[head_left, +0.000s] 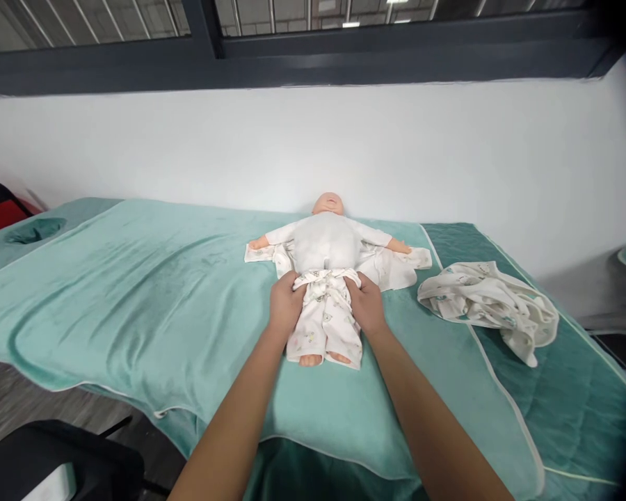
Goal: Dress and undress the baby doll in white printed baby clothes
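A baby doll [327,240] in a white long-sleeved top lies on its back, head toward the wall and arms spread. Printed white baby pants [324,313] cover its legs, with the feet showing at the cuffs. My left hand [286,303] grips the waistband on the left side. On the other side, my right hand [366,303] is closed on the same waistband, which is bunched at the doll's hips. Under the doll's back and arms a printed baby shirt [396,270] is spread open.
A crumpled printed cloth [493,303] lies to the right on the bed [579,390], which a light green blanket [135,299] partly covers. A white wall [313,139] and dark window frame [344,59] stand behind. A black chair [57,459] is at the lower left.
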`<state>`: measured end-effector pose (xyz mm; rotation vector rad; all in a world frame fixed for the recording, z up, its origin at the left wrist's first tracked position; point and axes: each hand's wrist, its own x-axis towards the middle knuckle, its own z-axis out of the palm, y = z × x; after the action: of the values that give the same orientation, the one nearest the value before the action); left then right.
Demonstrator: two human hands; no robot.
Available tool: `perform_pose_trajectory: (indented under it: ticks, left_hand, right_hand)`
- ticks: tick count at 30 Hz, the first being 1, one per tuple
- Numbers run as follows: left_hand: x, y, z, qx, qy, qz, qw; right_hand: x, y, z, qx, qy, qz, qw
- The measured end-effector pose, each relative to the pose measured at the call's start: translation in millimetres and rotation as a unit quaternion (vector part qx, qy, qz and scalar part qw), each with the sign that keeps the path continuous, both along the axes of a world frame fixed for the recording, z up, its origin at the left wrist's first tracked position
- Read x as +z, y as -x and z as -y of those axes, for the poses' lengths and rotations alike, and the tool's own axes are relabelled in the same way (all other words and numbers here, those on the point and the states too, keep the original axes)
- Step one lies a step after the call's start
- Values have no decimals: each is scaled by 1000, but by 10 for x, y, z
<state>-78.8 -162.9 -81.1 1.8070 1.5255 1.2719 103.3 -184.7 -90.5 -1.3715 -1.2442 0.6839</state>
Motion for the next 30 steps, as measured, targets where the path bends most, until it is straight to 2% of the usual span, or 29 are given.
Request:
perform_pose_trajectory:
  ticks: [10, 20, 24, 30]
  left_hand:
    - [-6, -61, -230, 2, -20, 3, 1000]
    - [1, -60, -198, 10, -11, 30, 999]
    - [60, -68, -52, 21, -24, 73, 997]
    - [61, 24, 407, -40, 46, 59, 996]
  right_hand:
    - [15, -1, -148, -14, 2, -9, 1000]
    - [-31, -3, -165, -1, -12, -18, 1000]
    - [-39, -19, -166, 3, -19, -17, 1000]
    - [-7, -26, -116, -2, -20, -15, 1000]
